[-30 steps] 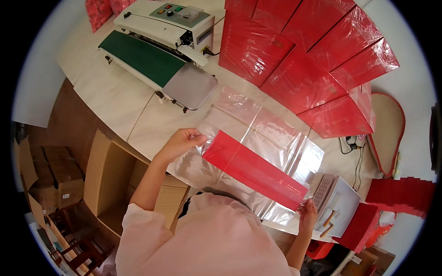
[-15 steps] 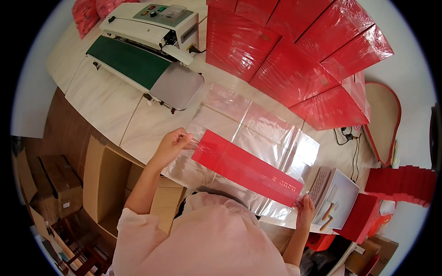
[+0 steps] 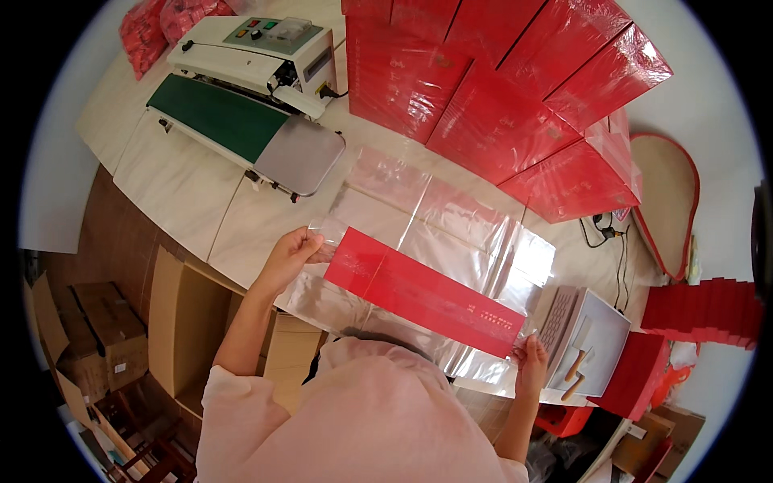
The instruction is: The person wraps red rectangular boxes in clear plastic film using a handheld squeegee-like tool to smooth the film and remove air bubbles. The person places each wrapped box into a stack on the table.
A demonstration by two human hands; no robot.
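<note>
A long red box (image 3: 423, 290) lies inside a clear plastic bag, slanting down to the right in front of me. My left hand (image 3: 299, 251) pinches the loose film past the box's upper left end. At the lower right end, my right hand (image 3: 531, 359) closes on the bag's other edge, close to the box's corner. Beneath the box, large clear plastic sheets (image 3: 451, 213) spread over the table.
A sealing machine (image 3: 250, 105) with a green belt stands at the back left. Film-wrapped red boxes (image 3: 483, 105) are stacked at the back right. A knife-printed box (image 3: 586, 346) sits near my right hand. An open carton (image 3: 189, 330) stands at the left below the table.
My left hand has shifted slightly left with its end of the bagged red box. The right hand stays nearly in place, and the whole view has moved a little.
</note>
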